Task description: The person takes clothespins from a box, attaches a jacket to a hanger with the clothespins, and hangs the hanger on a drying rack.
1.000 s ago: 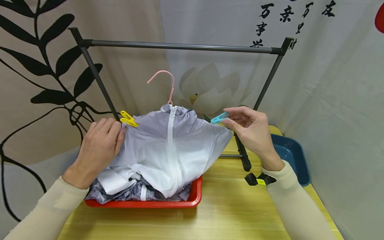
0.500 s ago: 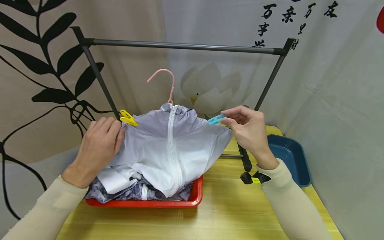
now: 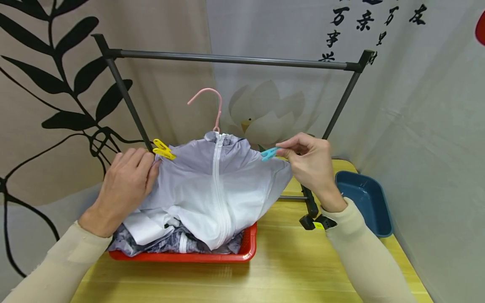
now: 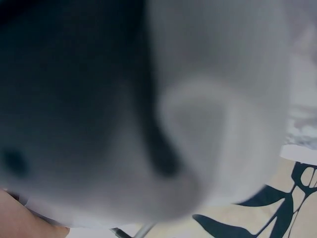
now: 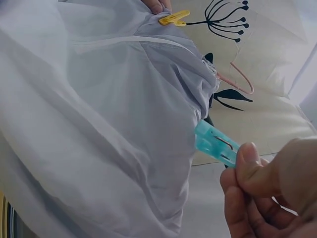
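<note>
A zip-up jacket (image 3: 189, 176), lilac at the top and white below, hangs on a pink hanger (image 3: 219, 111) whose hook rises from the collar. My left hand (image 3: 126, 185) grips the jacket's shoulder on the left, right beside a yellow clothespin (image 3: 163, 150) clipped there. Between the thumb and forefinger of my right hand (image 3: 308, 168) is a blue clothespin (image 3: 269, 154), its tip at the shoulder on the right. In the right wrist view the blue clothespin (image 5: 215, 142) overlaps the fabric's edge. Blurred cloth fills most of the left wrist view.
Under the jacket a red basket (image 3: 248, 248) holds dark patterned clothing (image 3: 132, 243) on the wooden table (image 3: 303, 269). Behind stands a grey metal rack (image 3: 231, 59). A blue tray (image 3: 365, 202) sits at the right, near the table's edge.
My right hand has moved left with the blue clothespin, bringing it onto the jacket's right-hand shoulder. My left hand has kept its hold; the jacket has barely moved.
</note>
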`<state>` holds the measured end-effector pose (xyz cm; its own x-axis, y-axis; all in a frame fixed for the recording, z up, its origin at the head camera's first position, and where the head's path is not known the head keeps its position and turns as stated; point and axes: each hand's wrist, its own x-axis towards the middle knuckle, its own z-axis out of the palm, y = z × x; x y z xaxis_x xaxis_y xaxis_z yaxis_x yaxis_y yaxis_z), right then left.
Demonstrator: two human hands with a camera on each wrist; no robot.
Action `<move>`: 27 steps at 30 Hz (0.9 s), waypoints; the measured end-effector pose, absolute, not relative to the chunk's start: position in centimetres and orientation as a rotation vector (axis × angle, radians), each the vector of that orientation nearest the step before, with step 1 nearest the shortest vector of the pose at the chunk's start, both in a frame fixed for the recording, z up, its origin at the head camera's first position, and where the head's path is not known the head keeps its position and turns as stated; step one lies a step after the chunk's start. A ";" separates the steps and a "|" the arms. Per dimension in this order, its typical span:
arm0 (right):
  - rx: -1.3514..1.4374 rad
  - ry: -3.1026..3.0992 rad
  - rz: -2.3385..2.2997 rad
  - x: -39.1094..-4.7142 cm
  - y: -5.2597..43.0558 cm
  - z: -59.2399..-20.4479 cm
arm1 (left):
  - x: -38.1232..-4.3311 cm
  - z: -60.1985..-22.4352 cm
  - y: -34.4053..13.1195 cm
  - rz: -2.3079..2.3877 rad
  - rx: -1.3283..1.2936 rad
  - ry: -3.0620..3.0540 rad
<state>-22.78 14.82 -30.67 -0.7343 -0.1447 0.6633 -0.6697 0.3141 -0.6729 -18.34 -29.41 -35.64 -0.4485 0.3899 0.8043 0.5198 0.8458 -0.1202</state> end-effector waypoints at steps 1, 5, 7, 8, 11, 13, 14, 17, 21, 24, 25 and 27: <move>0.714 -2.104 1.411 -22.8 14.8 -30.6 | -18.3 -35.6 -29.4 -0.178 -0.663 -2.095; 0.697 -2.131 1.369 -22.9 14.8 -30.5 | -18.3 -35.7 -29.4 -0.176 -0.663 -2.092; 0.690 -2.141 1.359 -22.9 14.8 -30.3 | -18.3 -35.7 -29.4 -0.176 -0.664 -2.091; 0.686 -2.148 1.352 -23.0 14.7 -30.3 | -18.3 -35.6 -29.4 -0.177 -0.664 -2.089; 0.672 -2.170 1.330 -23.0 14.7 -30.1 | -18.2 -35.5 -29.4 -0.171 -0.664 -2.094; 0.663 -2.188 1.312 -23.0 14.6 -30.0 | -18.2 -35.5 -29.3 -0.164 -0.664 -2.096; 0.659 -2.198 1.304 -22.9 14.6 -29.9 | -18.1 -35.5 -29.3 -0.157 -0.663 -2.099; 0.649 -2.220 1.294 -22.9 14.6 -29.9 | -18.2 -35.4 -29.3 -0.157 -0.669 -2.100; 0.641 -2.238 1.290 -22.9 14.5 -29.9 | -18.3 -35.4 -29.2 -0.165 -0.677 -2.100; 0.637 -2.250 1.287 -22.9 14.5 -29.9 | -18.2 -35.4 -29.2 -0.150 -0.674 -2.110; 0.637 -2.255 1.286 -22.9 14.5 -30.0 | -18.2 -35.4 -29.2 -0.151 -0.674 -2.111; 0.634 -2.264 1.286 -22.9 14.4 -30.0 | -18.2 -35.4 -29.2 -0.156 -0.675 -2.110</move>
